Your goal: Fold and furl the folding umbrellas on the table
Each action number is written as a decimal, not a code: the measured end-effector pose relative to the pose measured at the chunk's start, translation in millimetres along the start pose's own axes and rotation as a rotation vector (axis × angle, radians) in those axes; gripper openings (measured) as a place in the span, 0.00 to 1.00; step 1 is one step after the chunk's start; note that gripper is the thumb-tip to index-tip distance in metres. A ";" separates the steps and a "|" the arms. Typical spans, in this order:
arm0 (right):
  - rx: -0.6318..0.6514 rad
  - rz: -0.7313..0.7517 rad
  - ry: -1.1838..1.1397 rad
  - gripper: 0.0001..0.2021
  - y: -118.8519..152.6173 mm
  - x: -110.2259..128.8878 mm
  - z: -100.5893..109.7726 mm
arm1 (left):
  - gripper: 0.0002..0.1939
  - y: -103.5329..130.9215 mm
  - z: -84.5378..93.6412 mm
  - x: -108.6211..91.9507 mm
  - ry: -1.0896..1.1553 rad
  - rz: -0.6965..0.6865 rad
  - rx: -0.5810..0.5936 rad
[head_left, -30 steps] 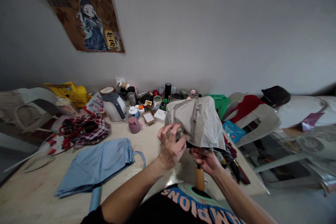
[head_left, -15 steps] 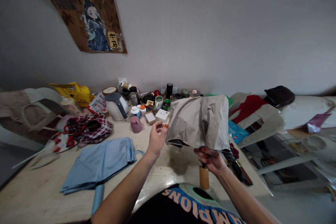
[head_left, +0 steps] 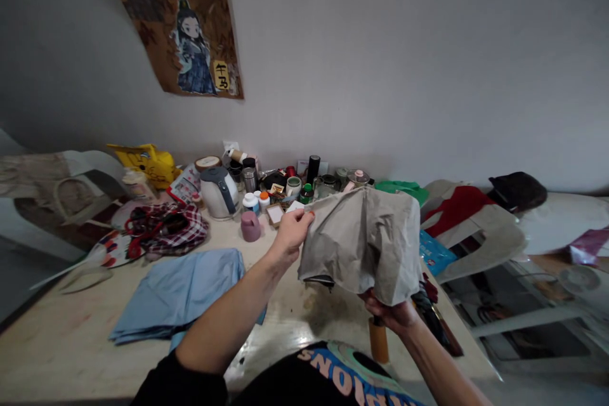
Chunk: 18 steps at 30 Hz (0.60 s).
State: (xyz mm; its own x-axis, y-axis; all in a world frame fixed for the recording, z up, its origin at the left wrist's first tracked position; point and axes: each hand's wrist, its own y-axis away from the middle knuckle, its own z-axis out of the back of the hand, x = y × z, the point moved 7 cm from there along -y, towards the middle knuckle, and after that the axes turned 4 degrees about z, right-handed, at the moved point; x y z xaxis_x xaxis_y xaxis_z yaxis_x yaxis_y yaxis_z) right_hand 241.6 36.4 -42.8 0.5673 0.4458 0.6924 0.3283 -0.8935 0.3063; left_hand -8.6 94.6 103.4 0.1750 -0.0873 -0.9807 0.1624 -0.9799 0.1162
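A grey-beige umbrella (head_left: pixel 342 241) with a wooden handle (head_left: pixel 379 341) hangs in front of me over the table, its fabric in loose flat folds. My right hand (head_left: pixel 391 314) is closed around it just above the handle, partly hidden under the cloth. With thumb and fingers pressed together, my left hand (head_left: pixel 294 228) pinches the upper left corner of the fabric. To the left, below my left forearm, a light blue umbrella (head_left: pixel 185 292) lies folded flat on the table.
Along the wall stand an electric kettle (head_left: pixel 217 193), a pink cup (head_left: pixel 250 227), small bottles (head_left: pixel 264 201) and a mug (head_left: pixel 294 186). A plaid cloth bag (head_left: pixel 183 228) lies at left. Dark folded umbrellas (head_left: pixel 438 317) rest along the table's right edge, near a white chair (head_left: pixel 495 244).
My left hand has moved up and right from beside the grey-beige umbrella and now grips its upper corner. My right hand and the umbrella have dropped slightly. The view has shifted a little.
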 end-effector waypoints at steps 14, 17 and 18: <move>0.017 -0.080 -0.022 0.18 -2.1 -6.2 5.3 | 0.08 -25.0 54.5 33.9 -0.165 -0.323 -0.385; 0.091 -0.055 0.009 0.18 -1.2 2.6 4.0 | 0.11 -25.1 65.2 34.4 -0.069 -0.252 -0.426; 0.104 -0.045 0.033 0.19 -0.8 5.1 5.0 | 0.14 -22.1 62.2 29.6 -0.042 -0.239 -0.379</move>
State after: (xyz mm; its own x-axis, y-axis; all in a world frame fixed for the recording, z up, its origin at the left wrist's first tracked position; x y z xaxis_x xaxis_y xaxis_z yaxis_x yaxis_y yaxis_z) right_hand 248.0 39.6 -42.8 0.5253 0.4820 0.7012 0.4309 -0.8613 0.2693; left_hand -67.3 102.5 62.0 0.0507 0.1189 -0.9916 0.5394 -0.8389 -0.0731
